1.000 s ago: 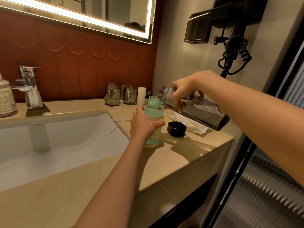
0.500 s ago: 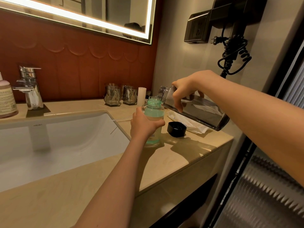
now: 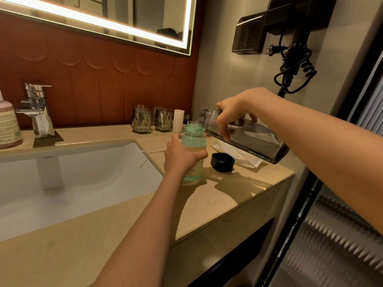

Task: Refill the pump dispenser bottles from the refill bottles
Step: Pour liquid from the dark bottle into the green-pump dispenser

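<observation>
Bathroom counter (image 3: pixel 238 183), beige stone, with the sink (image 3: pixel 83 179) sunk into its left half.

Left hand (image 3: pixel 182 157): wrapped round the middle of the green bottle (image 3: pixel 193 131), thumb on the right side, fingers curled behind it. The bottle stands upright on the counter just right of the sink's edge, with its neck open and no pump on it. It holds pale green liquid; the level is hidden behind the hand.

Right hand (image 3: pixel 230 112): grips the dark bottle (image 3: pixel 255 141) from above, near its shoulder, fingers down the near face and thumb on the far side. This bottle is in the air, tipped steeply to the left, its base raised to the right. Its open mouth sits just above and right of the green bottle's neck. A thin clear thread of liquid seems to run between the 2; hard to be sure.

Black cap (image 3: pixel 222 162): lies on the counter just right of the green bottle, open side up, below the tipped bottle. A crumpled white wrapper (image 3: pixel 236 157) lies beside it, further right.

Far edge of the counter: 2 glass tumblers (image 3: pixel 143 121) side by side, and a white tube (image 3: pixel 178 121) upright to their right. Chrome tap (image 3: pixel 36 110) behind the sink. Pink bottle (image 3: pixel 8 125) at the far left, partly cut off.

Walls: lit mirror (image 3: pixel 124 17) above, black hair dryer (image 3: pixel 290 17) with a coiled cord (image 3: pixel 294 67) on the right.
</observation>
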Action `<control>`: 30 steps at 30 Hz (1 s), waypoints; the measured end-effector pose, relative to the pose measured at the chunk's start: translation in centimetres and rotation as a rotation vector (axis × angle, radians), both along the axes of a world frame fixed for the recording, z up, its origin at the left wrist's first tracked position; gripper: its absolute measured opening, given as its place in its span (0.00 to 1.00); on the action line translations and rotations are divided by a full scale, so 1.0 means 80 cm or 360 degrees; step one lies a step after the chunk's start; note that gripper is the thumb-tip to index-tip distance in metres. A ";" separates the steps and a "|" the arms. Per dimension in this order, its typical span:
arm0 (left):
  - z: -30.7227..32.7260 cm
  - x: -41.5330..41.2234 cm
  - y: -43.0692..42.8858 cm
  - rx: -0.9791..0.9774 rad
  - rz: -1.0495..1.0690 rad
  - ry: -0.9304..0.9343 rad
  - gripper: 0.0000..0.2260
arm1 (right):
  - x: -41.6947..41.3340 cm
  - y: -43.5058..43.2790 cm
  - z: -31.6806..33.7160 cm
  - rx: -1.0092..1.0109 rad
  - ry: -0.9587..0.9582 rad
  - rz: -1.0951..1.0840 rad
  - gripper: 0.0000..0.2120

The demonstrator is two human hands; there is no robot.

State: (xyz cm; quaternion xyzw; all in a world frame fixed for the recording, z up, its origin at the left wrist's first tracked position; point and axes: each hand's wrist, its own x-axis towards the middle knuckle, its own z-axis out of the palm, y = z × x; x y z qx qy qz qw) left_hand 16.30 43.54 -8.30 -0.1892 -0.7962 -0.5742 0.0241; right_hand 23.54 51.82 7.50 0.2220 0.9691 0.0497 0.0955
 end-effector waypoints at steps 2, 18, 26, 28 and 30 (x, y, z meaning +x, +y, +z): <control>0.001 0.000 0.000 -0.0004 -0.0002 -0.0003 0.39 | 0.000 0.000 0.000 -0.0005 0.0001 -0.0005 0.27; -0.003 -0.003 0.001 0.0005 0.0003 0.0009 0.38 | 0.002 -0.001 0.000 -0.0020 0.0018 -0.0011 0.27; -0.004 -0.005 0.002 0.0014 0.0007 0.0007 0.39 | 0.001 -0.001 0.000 -0.0028 0.0015 -0.0019 0.27; -0.004 -0.004 0.002 0.0015 0.0006 0.0008 0.39 | 0.001 -0.002 0.001 -0.0009 0.0014 -0.0018 0.27; -0.004 -0.004 0.001 0.0014 0.0008 0.0012 0.39 | 0.001 -0.002 0.001 0.0000 0.0012 -0.0016 0.27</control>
